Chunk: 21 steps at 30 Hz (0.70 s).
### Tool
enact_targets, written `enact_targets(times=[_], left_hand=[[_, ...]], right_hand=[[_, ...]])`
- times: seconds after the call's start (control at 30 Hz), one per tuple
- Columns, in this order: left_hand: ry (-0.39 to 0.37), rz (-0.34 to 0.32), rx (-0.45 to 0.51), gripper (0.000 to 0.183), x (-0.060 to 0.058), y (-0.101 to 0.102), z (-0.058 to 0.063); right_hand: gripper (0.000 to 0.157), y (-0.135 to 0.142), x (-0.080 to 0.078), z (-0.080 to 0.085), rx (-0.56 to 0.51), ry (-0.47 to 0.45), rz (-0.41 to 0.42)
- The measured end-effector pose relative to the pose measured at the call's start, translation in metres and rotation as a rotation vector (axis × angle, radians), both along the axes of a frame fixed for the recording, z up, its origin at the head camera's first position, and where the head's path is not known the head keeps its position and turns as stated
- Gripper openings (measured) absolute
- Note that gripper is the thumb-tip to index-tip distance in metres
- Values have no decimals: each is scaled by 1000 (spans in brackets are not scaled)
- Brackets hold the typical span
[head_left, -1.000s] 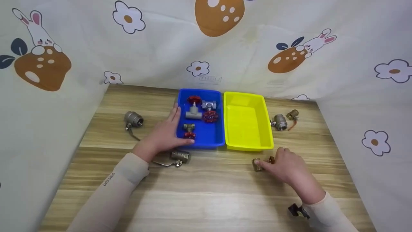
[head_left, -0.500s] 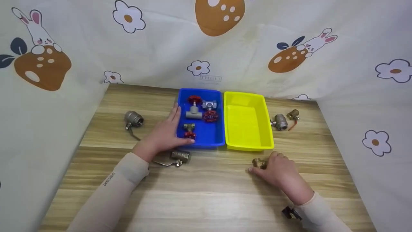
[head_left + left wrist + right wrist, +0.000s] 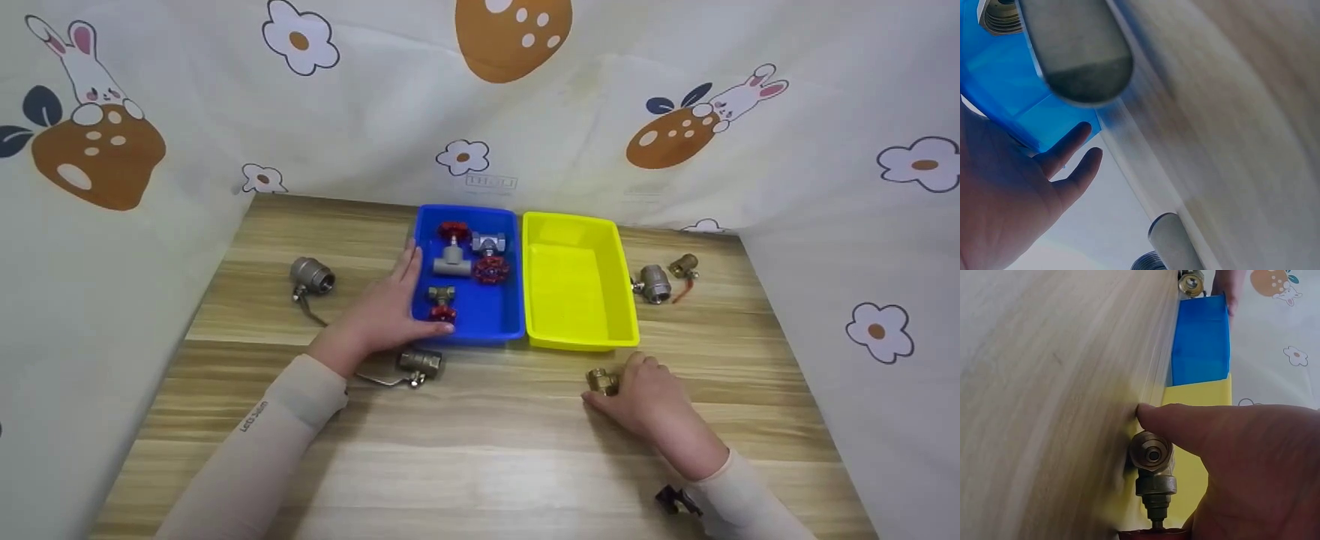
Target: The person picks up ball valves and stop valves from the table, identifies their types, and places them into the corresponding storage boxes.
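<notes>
A small brass gate valve (image 3: 600, 381) lies on the table in front of the yellow bin. My right hand (image 3: 655, 395) is around it, thumb on the near side and fingers mostly hidden behind. In the right wrist view the brass body (image 3: 1156, 486) and red handwheel (image 3: 1154, 534) show beneath the thumb. My left hand (image 3: 373, 315) rests against the blue bin (image 3: 480, 326), its fingers straight along the left wall and the thumb over the front rim. Three valves with red handwheels sit in that bin: a grey one (image 3: 453, 264), a silver one (image 3: 489, 255) and a brass one (image 3: 442, 296).
The yellow bin (image 3: 574, 292) stands against the blue bin's right side. Lever ball valves lie to its right, one steel (image 3: 655, 284) and one brass with a red lever (image 3: 684, 266). On the left are two more, one farther back (image 3: 312, 276) and one nearer (image 3: 420, 364).
My right hand has shifted slightly left, its thumb sliding from the valve's top to its near side. The brass gate valve has turned a little; the left hand stays put.
</notes>
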<state>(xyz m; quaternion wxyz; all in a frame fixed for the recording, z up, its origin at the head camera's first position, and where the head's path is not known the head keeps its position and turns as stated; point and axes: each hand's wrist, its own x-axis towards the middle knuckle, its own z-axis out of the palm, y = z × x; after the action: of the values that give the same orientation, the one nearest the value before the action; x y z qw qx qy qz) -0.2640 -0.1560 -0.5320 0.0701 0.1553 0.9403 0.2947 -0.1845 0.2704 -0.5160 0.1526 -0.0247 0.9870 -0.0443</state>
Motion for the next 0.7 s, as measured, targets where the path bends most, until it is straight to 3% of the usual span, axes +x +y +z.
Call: enact_targets(times=[0.2,0.7], left_hand=[[-9,3,-5,145,0,0,0],[-16,-3,21,142,0,0,1]], right_hand=[[87,1,1,-1,-87,3,-6],[76,0,2,11,-96,-40,33]])
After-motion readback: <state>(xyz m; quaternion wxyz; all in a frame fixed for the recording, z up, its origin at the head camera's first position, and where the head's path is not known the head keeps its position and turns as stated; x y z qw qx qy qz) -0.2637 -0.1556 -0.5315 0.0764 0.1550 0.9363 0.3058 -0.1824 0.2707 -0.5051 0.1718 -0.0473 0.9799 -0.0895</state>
